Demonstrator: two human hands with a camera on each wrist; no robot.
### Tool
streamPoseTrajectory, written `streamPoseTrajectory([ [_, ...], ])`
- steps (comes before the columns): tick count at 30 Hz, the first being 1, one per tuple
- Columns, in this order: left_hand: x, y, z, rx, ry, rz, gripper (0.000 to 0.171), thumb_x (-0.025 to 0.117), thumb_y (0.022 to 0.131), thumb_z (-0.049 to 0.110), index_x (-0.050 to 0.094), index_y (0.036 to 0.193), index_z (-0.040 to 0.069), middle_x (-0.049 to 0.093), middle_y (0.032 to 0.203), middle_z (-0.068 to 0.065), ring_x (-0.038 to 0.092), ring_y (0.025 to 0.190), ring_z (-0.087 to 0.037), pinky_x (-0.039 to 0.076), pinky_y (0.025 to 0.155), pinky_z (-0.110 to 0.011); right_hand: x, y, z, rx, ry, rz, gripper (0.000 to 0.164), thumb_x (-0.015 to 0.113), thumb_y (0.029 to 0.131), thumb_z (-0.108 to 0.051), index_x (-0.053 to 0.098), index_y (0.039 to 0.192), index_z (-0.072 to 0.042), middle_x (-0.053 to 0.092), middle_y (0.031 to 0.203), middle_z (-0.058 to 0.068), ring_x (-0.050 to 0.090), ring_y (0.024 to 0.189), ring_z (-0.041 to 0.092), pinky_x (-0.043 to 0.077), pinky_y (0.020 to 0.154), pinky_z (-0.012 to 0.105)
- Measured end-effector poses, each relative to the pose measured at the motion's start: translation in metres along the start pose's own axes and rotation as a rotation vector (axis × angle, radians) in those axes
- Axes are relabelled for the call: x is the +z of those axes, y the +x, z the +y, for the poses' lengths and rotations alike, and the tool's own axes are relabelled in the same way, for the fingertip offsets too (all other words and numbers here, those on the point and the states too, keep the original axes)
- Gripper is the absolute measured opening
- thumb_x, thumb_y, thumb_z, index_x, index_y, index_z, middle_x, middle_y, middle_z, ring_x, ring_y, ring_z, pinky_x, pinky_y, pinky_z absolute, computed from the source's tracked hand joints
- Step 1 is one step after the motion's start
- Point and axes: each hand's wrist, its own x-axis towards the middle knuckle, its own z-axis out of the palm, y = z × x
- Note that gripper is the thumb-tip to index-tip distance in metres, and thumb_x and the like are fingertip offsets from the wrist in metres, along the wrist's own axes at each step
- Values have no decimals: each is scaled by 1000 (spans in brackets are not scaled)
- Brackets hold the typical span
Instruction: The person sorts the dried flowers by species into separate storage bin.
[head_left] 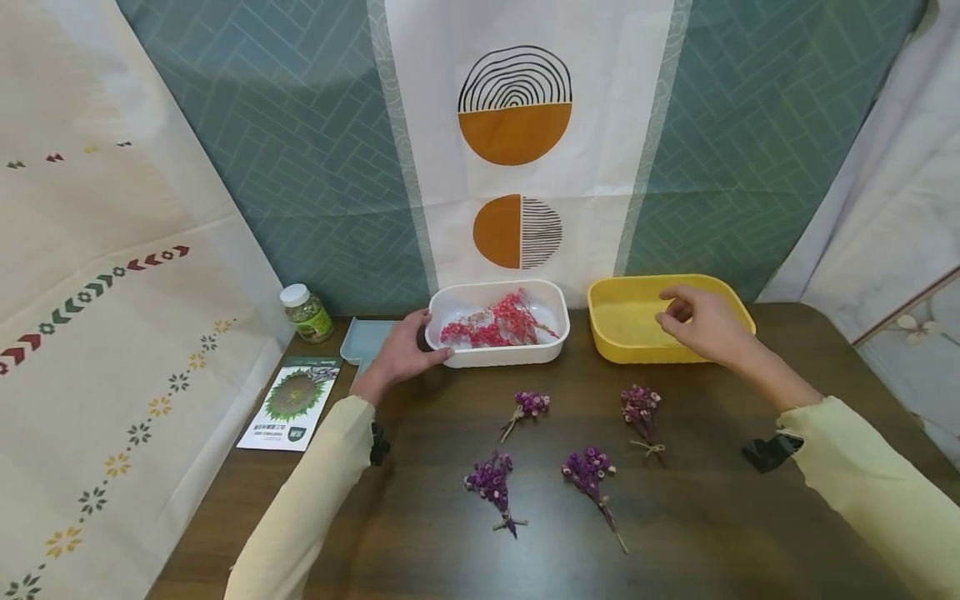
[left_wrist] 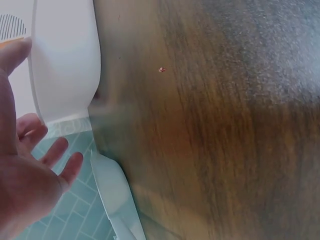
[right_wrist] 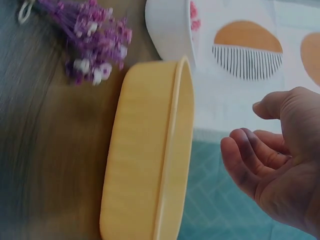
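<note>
Four purple flower bunches (head_left: 588, 468) lie mid-worktop (head_left: 420, 533), well apart, two closer to the front edge. White box (head_left: 502, 357) holding red sprigs (head_left: 491, 333) and yellow box (head_left: 618, 333) stand along the back edge, yellow nearer the right back corner. Left hand (head_left: 405, 346): loosely spread, touching the white box's left end, no full grasp visible. Right hand (head_left: 705, 321): half curled over the yellow box, thumb apart from fingers, nothing held. Step, my read: left steadies the white box, right is placed at the yellow one. Next move, if on a bunch, calls for a light pinch at the stems; flower heads look dry, brittle. Boxes: smooth, round-cornered, probably plastic. Bunches: crinkly heads, thin stems, some twine ties (head_left: 649, 448). Worktop: dark wood grain, slight sheen.
</note>
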Motion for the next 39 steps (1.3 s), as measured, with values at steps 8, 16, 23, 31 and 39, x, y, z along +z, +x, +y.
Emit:
streamPoseTrajectory([
  [8, 3, -4, 3, 14, 44, -1, 84, 74, 86, 38, 39, 147, -7, 34, 155, -23, 31, 140, -42, 26, 113, -58, -16, -19, 22, 93, -53, 65, 39, 65, 96, -19, 60, 120, 11, 69, 92, 19, 64, 82, 34, 50, 60, 36],
  [16, 4, -5, 5, 8, 52, -3, 84, 71, 86, 38, 37, 149, -5, 30, 158, -22, 30, 140, -42, 28, 112, -60, -30, -33, 46, 155, -38, 58, 50, 67, 96, -25, 55, 127, 13, 65, 109, 31, 62, 97, 46, 55, 70, 46],
  [23, 5, -14, 15, 100, 84, 173, 69, 69, 86, 32, 47, 140, -5, 44, 147, -22, 40, 130, -40, 34, 108, -55, -43, -38, 76, 212, -2, -35, 72, 69, 95, -36, 41, 139, 13, 47, 131, 38, 54, 108, 57, 50, 82, 64],
  [31, 13, -46, 61, 329, -92, 303, 27, 70, 86, 10, 65, 109, -3, 67, 89, -12, 63, 76, -24, 54, 65, -37, -38, -39, 109, 278, -9, -150, 100, 74, 88, -46, 23, 148, 16, 29, 144, 42, 47, 114, 60, 45, 88, 68],
  [39, 32, -65, 84, 225, -197, 49, 18, 72, 88, 7, 67, 103, -1, 67, 83, -2, 61, 71, -13, 53, 65, -30, -25, -31, 121, 349, 36, -194, 116, 76, 84, -53, 10, 151, 15, 26, 145, 43, 30, 128, 58, 28, 99, 76],
])
